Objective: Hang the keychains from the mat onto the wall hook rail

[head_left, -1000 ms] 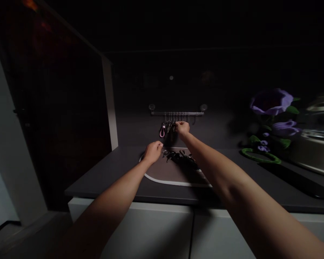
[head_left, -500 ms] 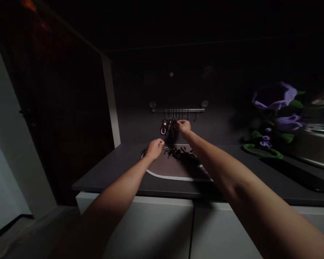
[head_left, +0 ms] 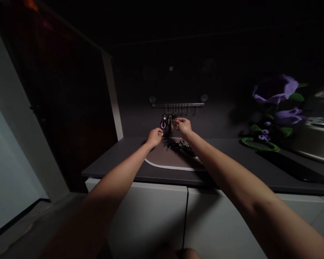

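My left hand [head_left: 154, 137] hangs curled just above the back edge of a brown, white-rimmed mat [head_left: 159, 156], close to a pile of dark keys [head_left: 178, 146] lying there. My right hand [head_left: 183, 125] reaches up, its fingertips at several keys [head_left: 170, 120] hanging from the hooks of a metal rail [head_left: 178, 105]. A pink loop key fob [head_left: 163, 123] hangs left of them. Whether either hand grips something small is hidden by the dim light and distance.
The rail is fixed to the dark wall by suction cups. On the dark countertop [head_left: 116, 154] stand purple artificial flowers [head_left: 275, 89], a green ring [head_left: 259, 145] and a steel pot [head_left: 315, 140]. White cabinet doors [head_left: 151, 216] lie below; a dark door [head_left: 64, 108] is at left.
The whole scene has shifted up in view as my head tilts down. My left hand has risen closer to the rail, and my right hand sits slightly lower beside the hanging keys.
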`<state>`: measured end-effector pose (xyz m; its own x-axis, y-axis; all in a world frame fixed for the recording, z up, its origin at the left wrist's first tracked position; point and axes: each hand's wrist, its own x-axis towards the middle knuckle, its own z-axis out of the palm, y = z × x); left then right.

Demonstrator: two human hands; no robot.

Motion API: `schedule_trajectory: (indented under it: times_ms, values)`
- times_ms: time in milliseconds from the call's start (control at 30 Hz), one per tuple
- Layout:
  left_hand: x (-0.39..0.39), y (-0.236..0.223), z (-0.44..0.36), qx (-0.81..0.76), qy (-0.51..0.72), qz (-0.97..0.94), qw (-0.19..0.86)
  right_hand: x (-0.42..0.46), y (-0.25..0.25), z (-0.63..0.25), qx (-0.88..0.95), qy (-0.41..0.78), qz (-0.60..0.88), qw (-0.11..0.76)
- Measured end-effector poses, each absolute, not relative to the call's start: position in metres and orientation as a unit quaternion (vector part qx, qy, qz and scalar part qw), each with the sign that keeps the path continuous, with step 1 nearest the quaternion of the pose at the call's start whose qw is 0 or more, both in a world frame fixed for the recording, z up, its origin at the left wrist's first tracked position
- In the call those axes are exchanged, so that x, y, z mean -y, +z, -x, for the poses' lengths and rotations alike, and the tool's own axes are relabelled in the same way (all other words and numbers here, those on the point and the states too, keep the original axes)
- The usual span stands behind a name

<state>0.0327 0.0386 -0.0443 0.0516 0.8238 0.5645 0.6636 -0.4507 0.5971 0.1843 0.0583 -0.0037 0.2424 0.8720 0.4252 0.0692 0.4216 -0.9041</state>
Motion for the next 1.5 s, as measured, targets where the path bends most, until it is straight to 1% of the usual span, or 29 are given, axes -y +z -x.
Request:
schedule_trajectory:
  times_ms: [33, 100, 233, 367, 567, 767, 1100, 1333, 1500]
  values:
    - [-0.038, -0.040, -0.034, -0.521, 0.449, -0.720, 0.095, -0.050, -0.005, -0.183, 0.521, 0.333, 0.436, 0.654]
    - [-0.037, -0.033, -0.038, -0.525, 0.449, -0.716, 0.098, -0.037, -0.009, -0.181, 0.520, 0.346, 0.429, 0.652]
    - [-0.042, -0.035, -0.045, -0.532, 0.439, -0.716, 0.107, -0.030, -0.027, -0.187, 0.562, 0.321, 0.427, 0.631]
    - [-0.050, -0.052, -0.048, -0.539, 0.417, -0.726, 0.093, -0.036, -0.046, -0.197, 0.635, 0.257, 0.440, 0.581]
    - [-0.057, -0.072, -0.042, -0.529, 0.346, -0.775, 0.002, -0.036, -0.048, -0.202, 0.724, 0.129, 0.462, 0.495]
    - [-0.061, -0.075, -0.037, -0.519, 0.309, -0.797, 0.010, -0.034, -0.050, -0.199, 0.753, 0.073, 0.484, 0.440]
    - [-0.061, -0.076, -0.037, -0.524, 0.321, -0.789, 0.008, -0.034, -0.053, -0.197, 0.760, 0.053, 0.495, 0.418]
    - [-0.056, -0.070, -0.037, -0.515, 0.352, -0.781, 0.037, -0.037, -0.055, -0.197, 0.770, 0.047, 0.483, 0.415]
    - [-0.048, -0.061, -0.039, -0.489, 0.379, -0.784, 0.051, -0.037, -0.055, -0.196, 0.776, 0.038, 0.488, 0.398]
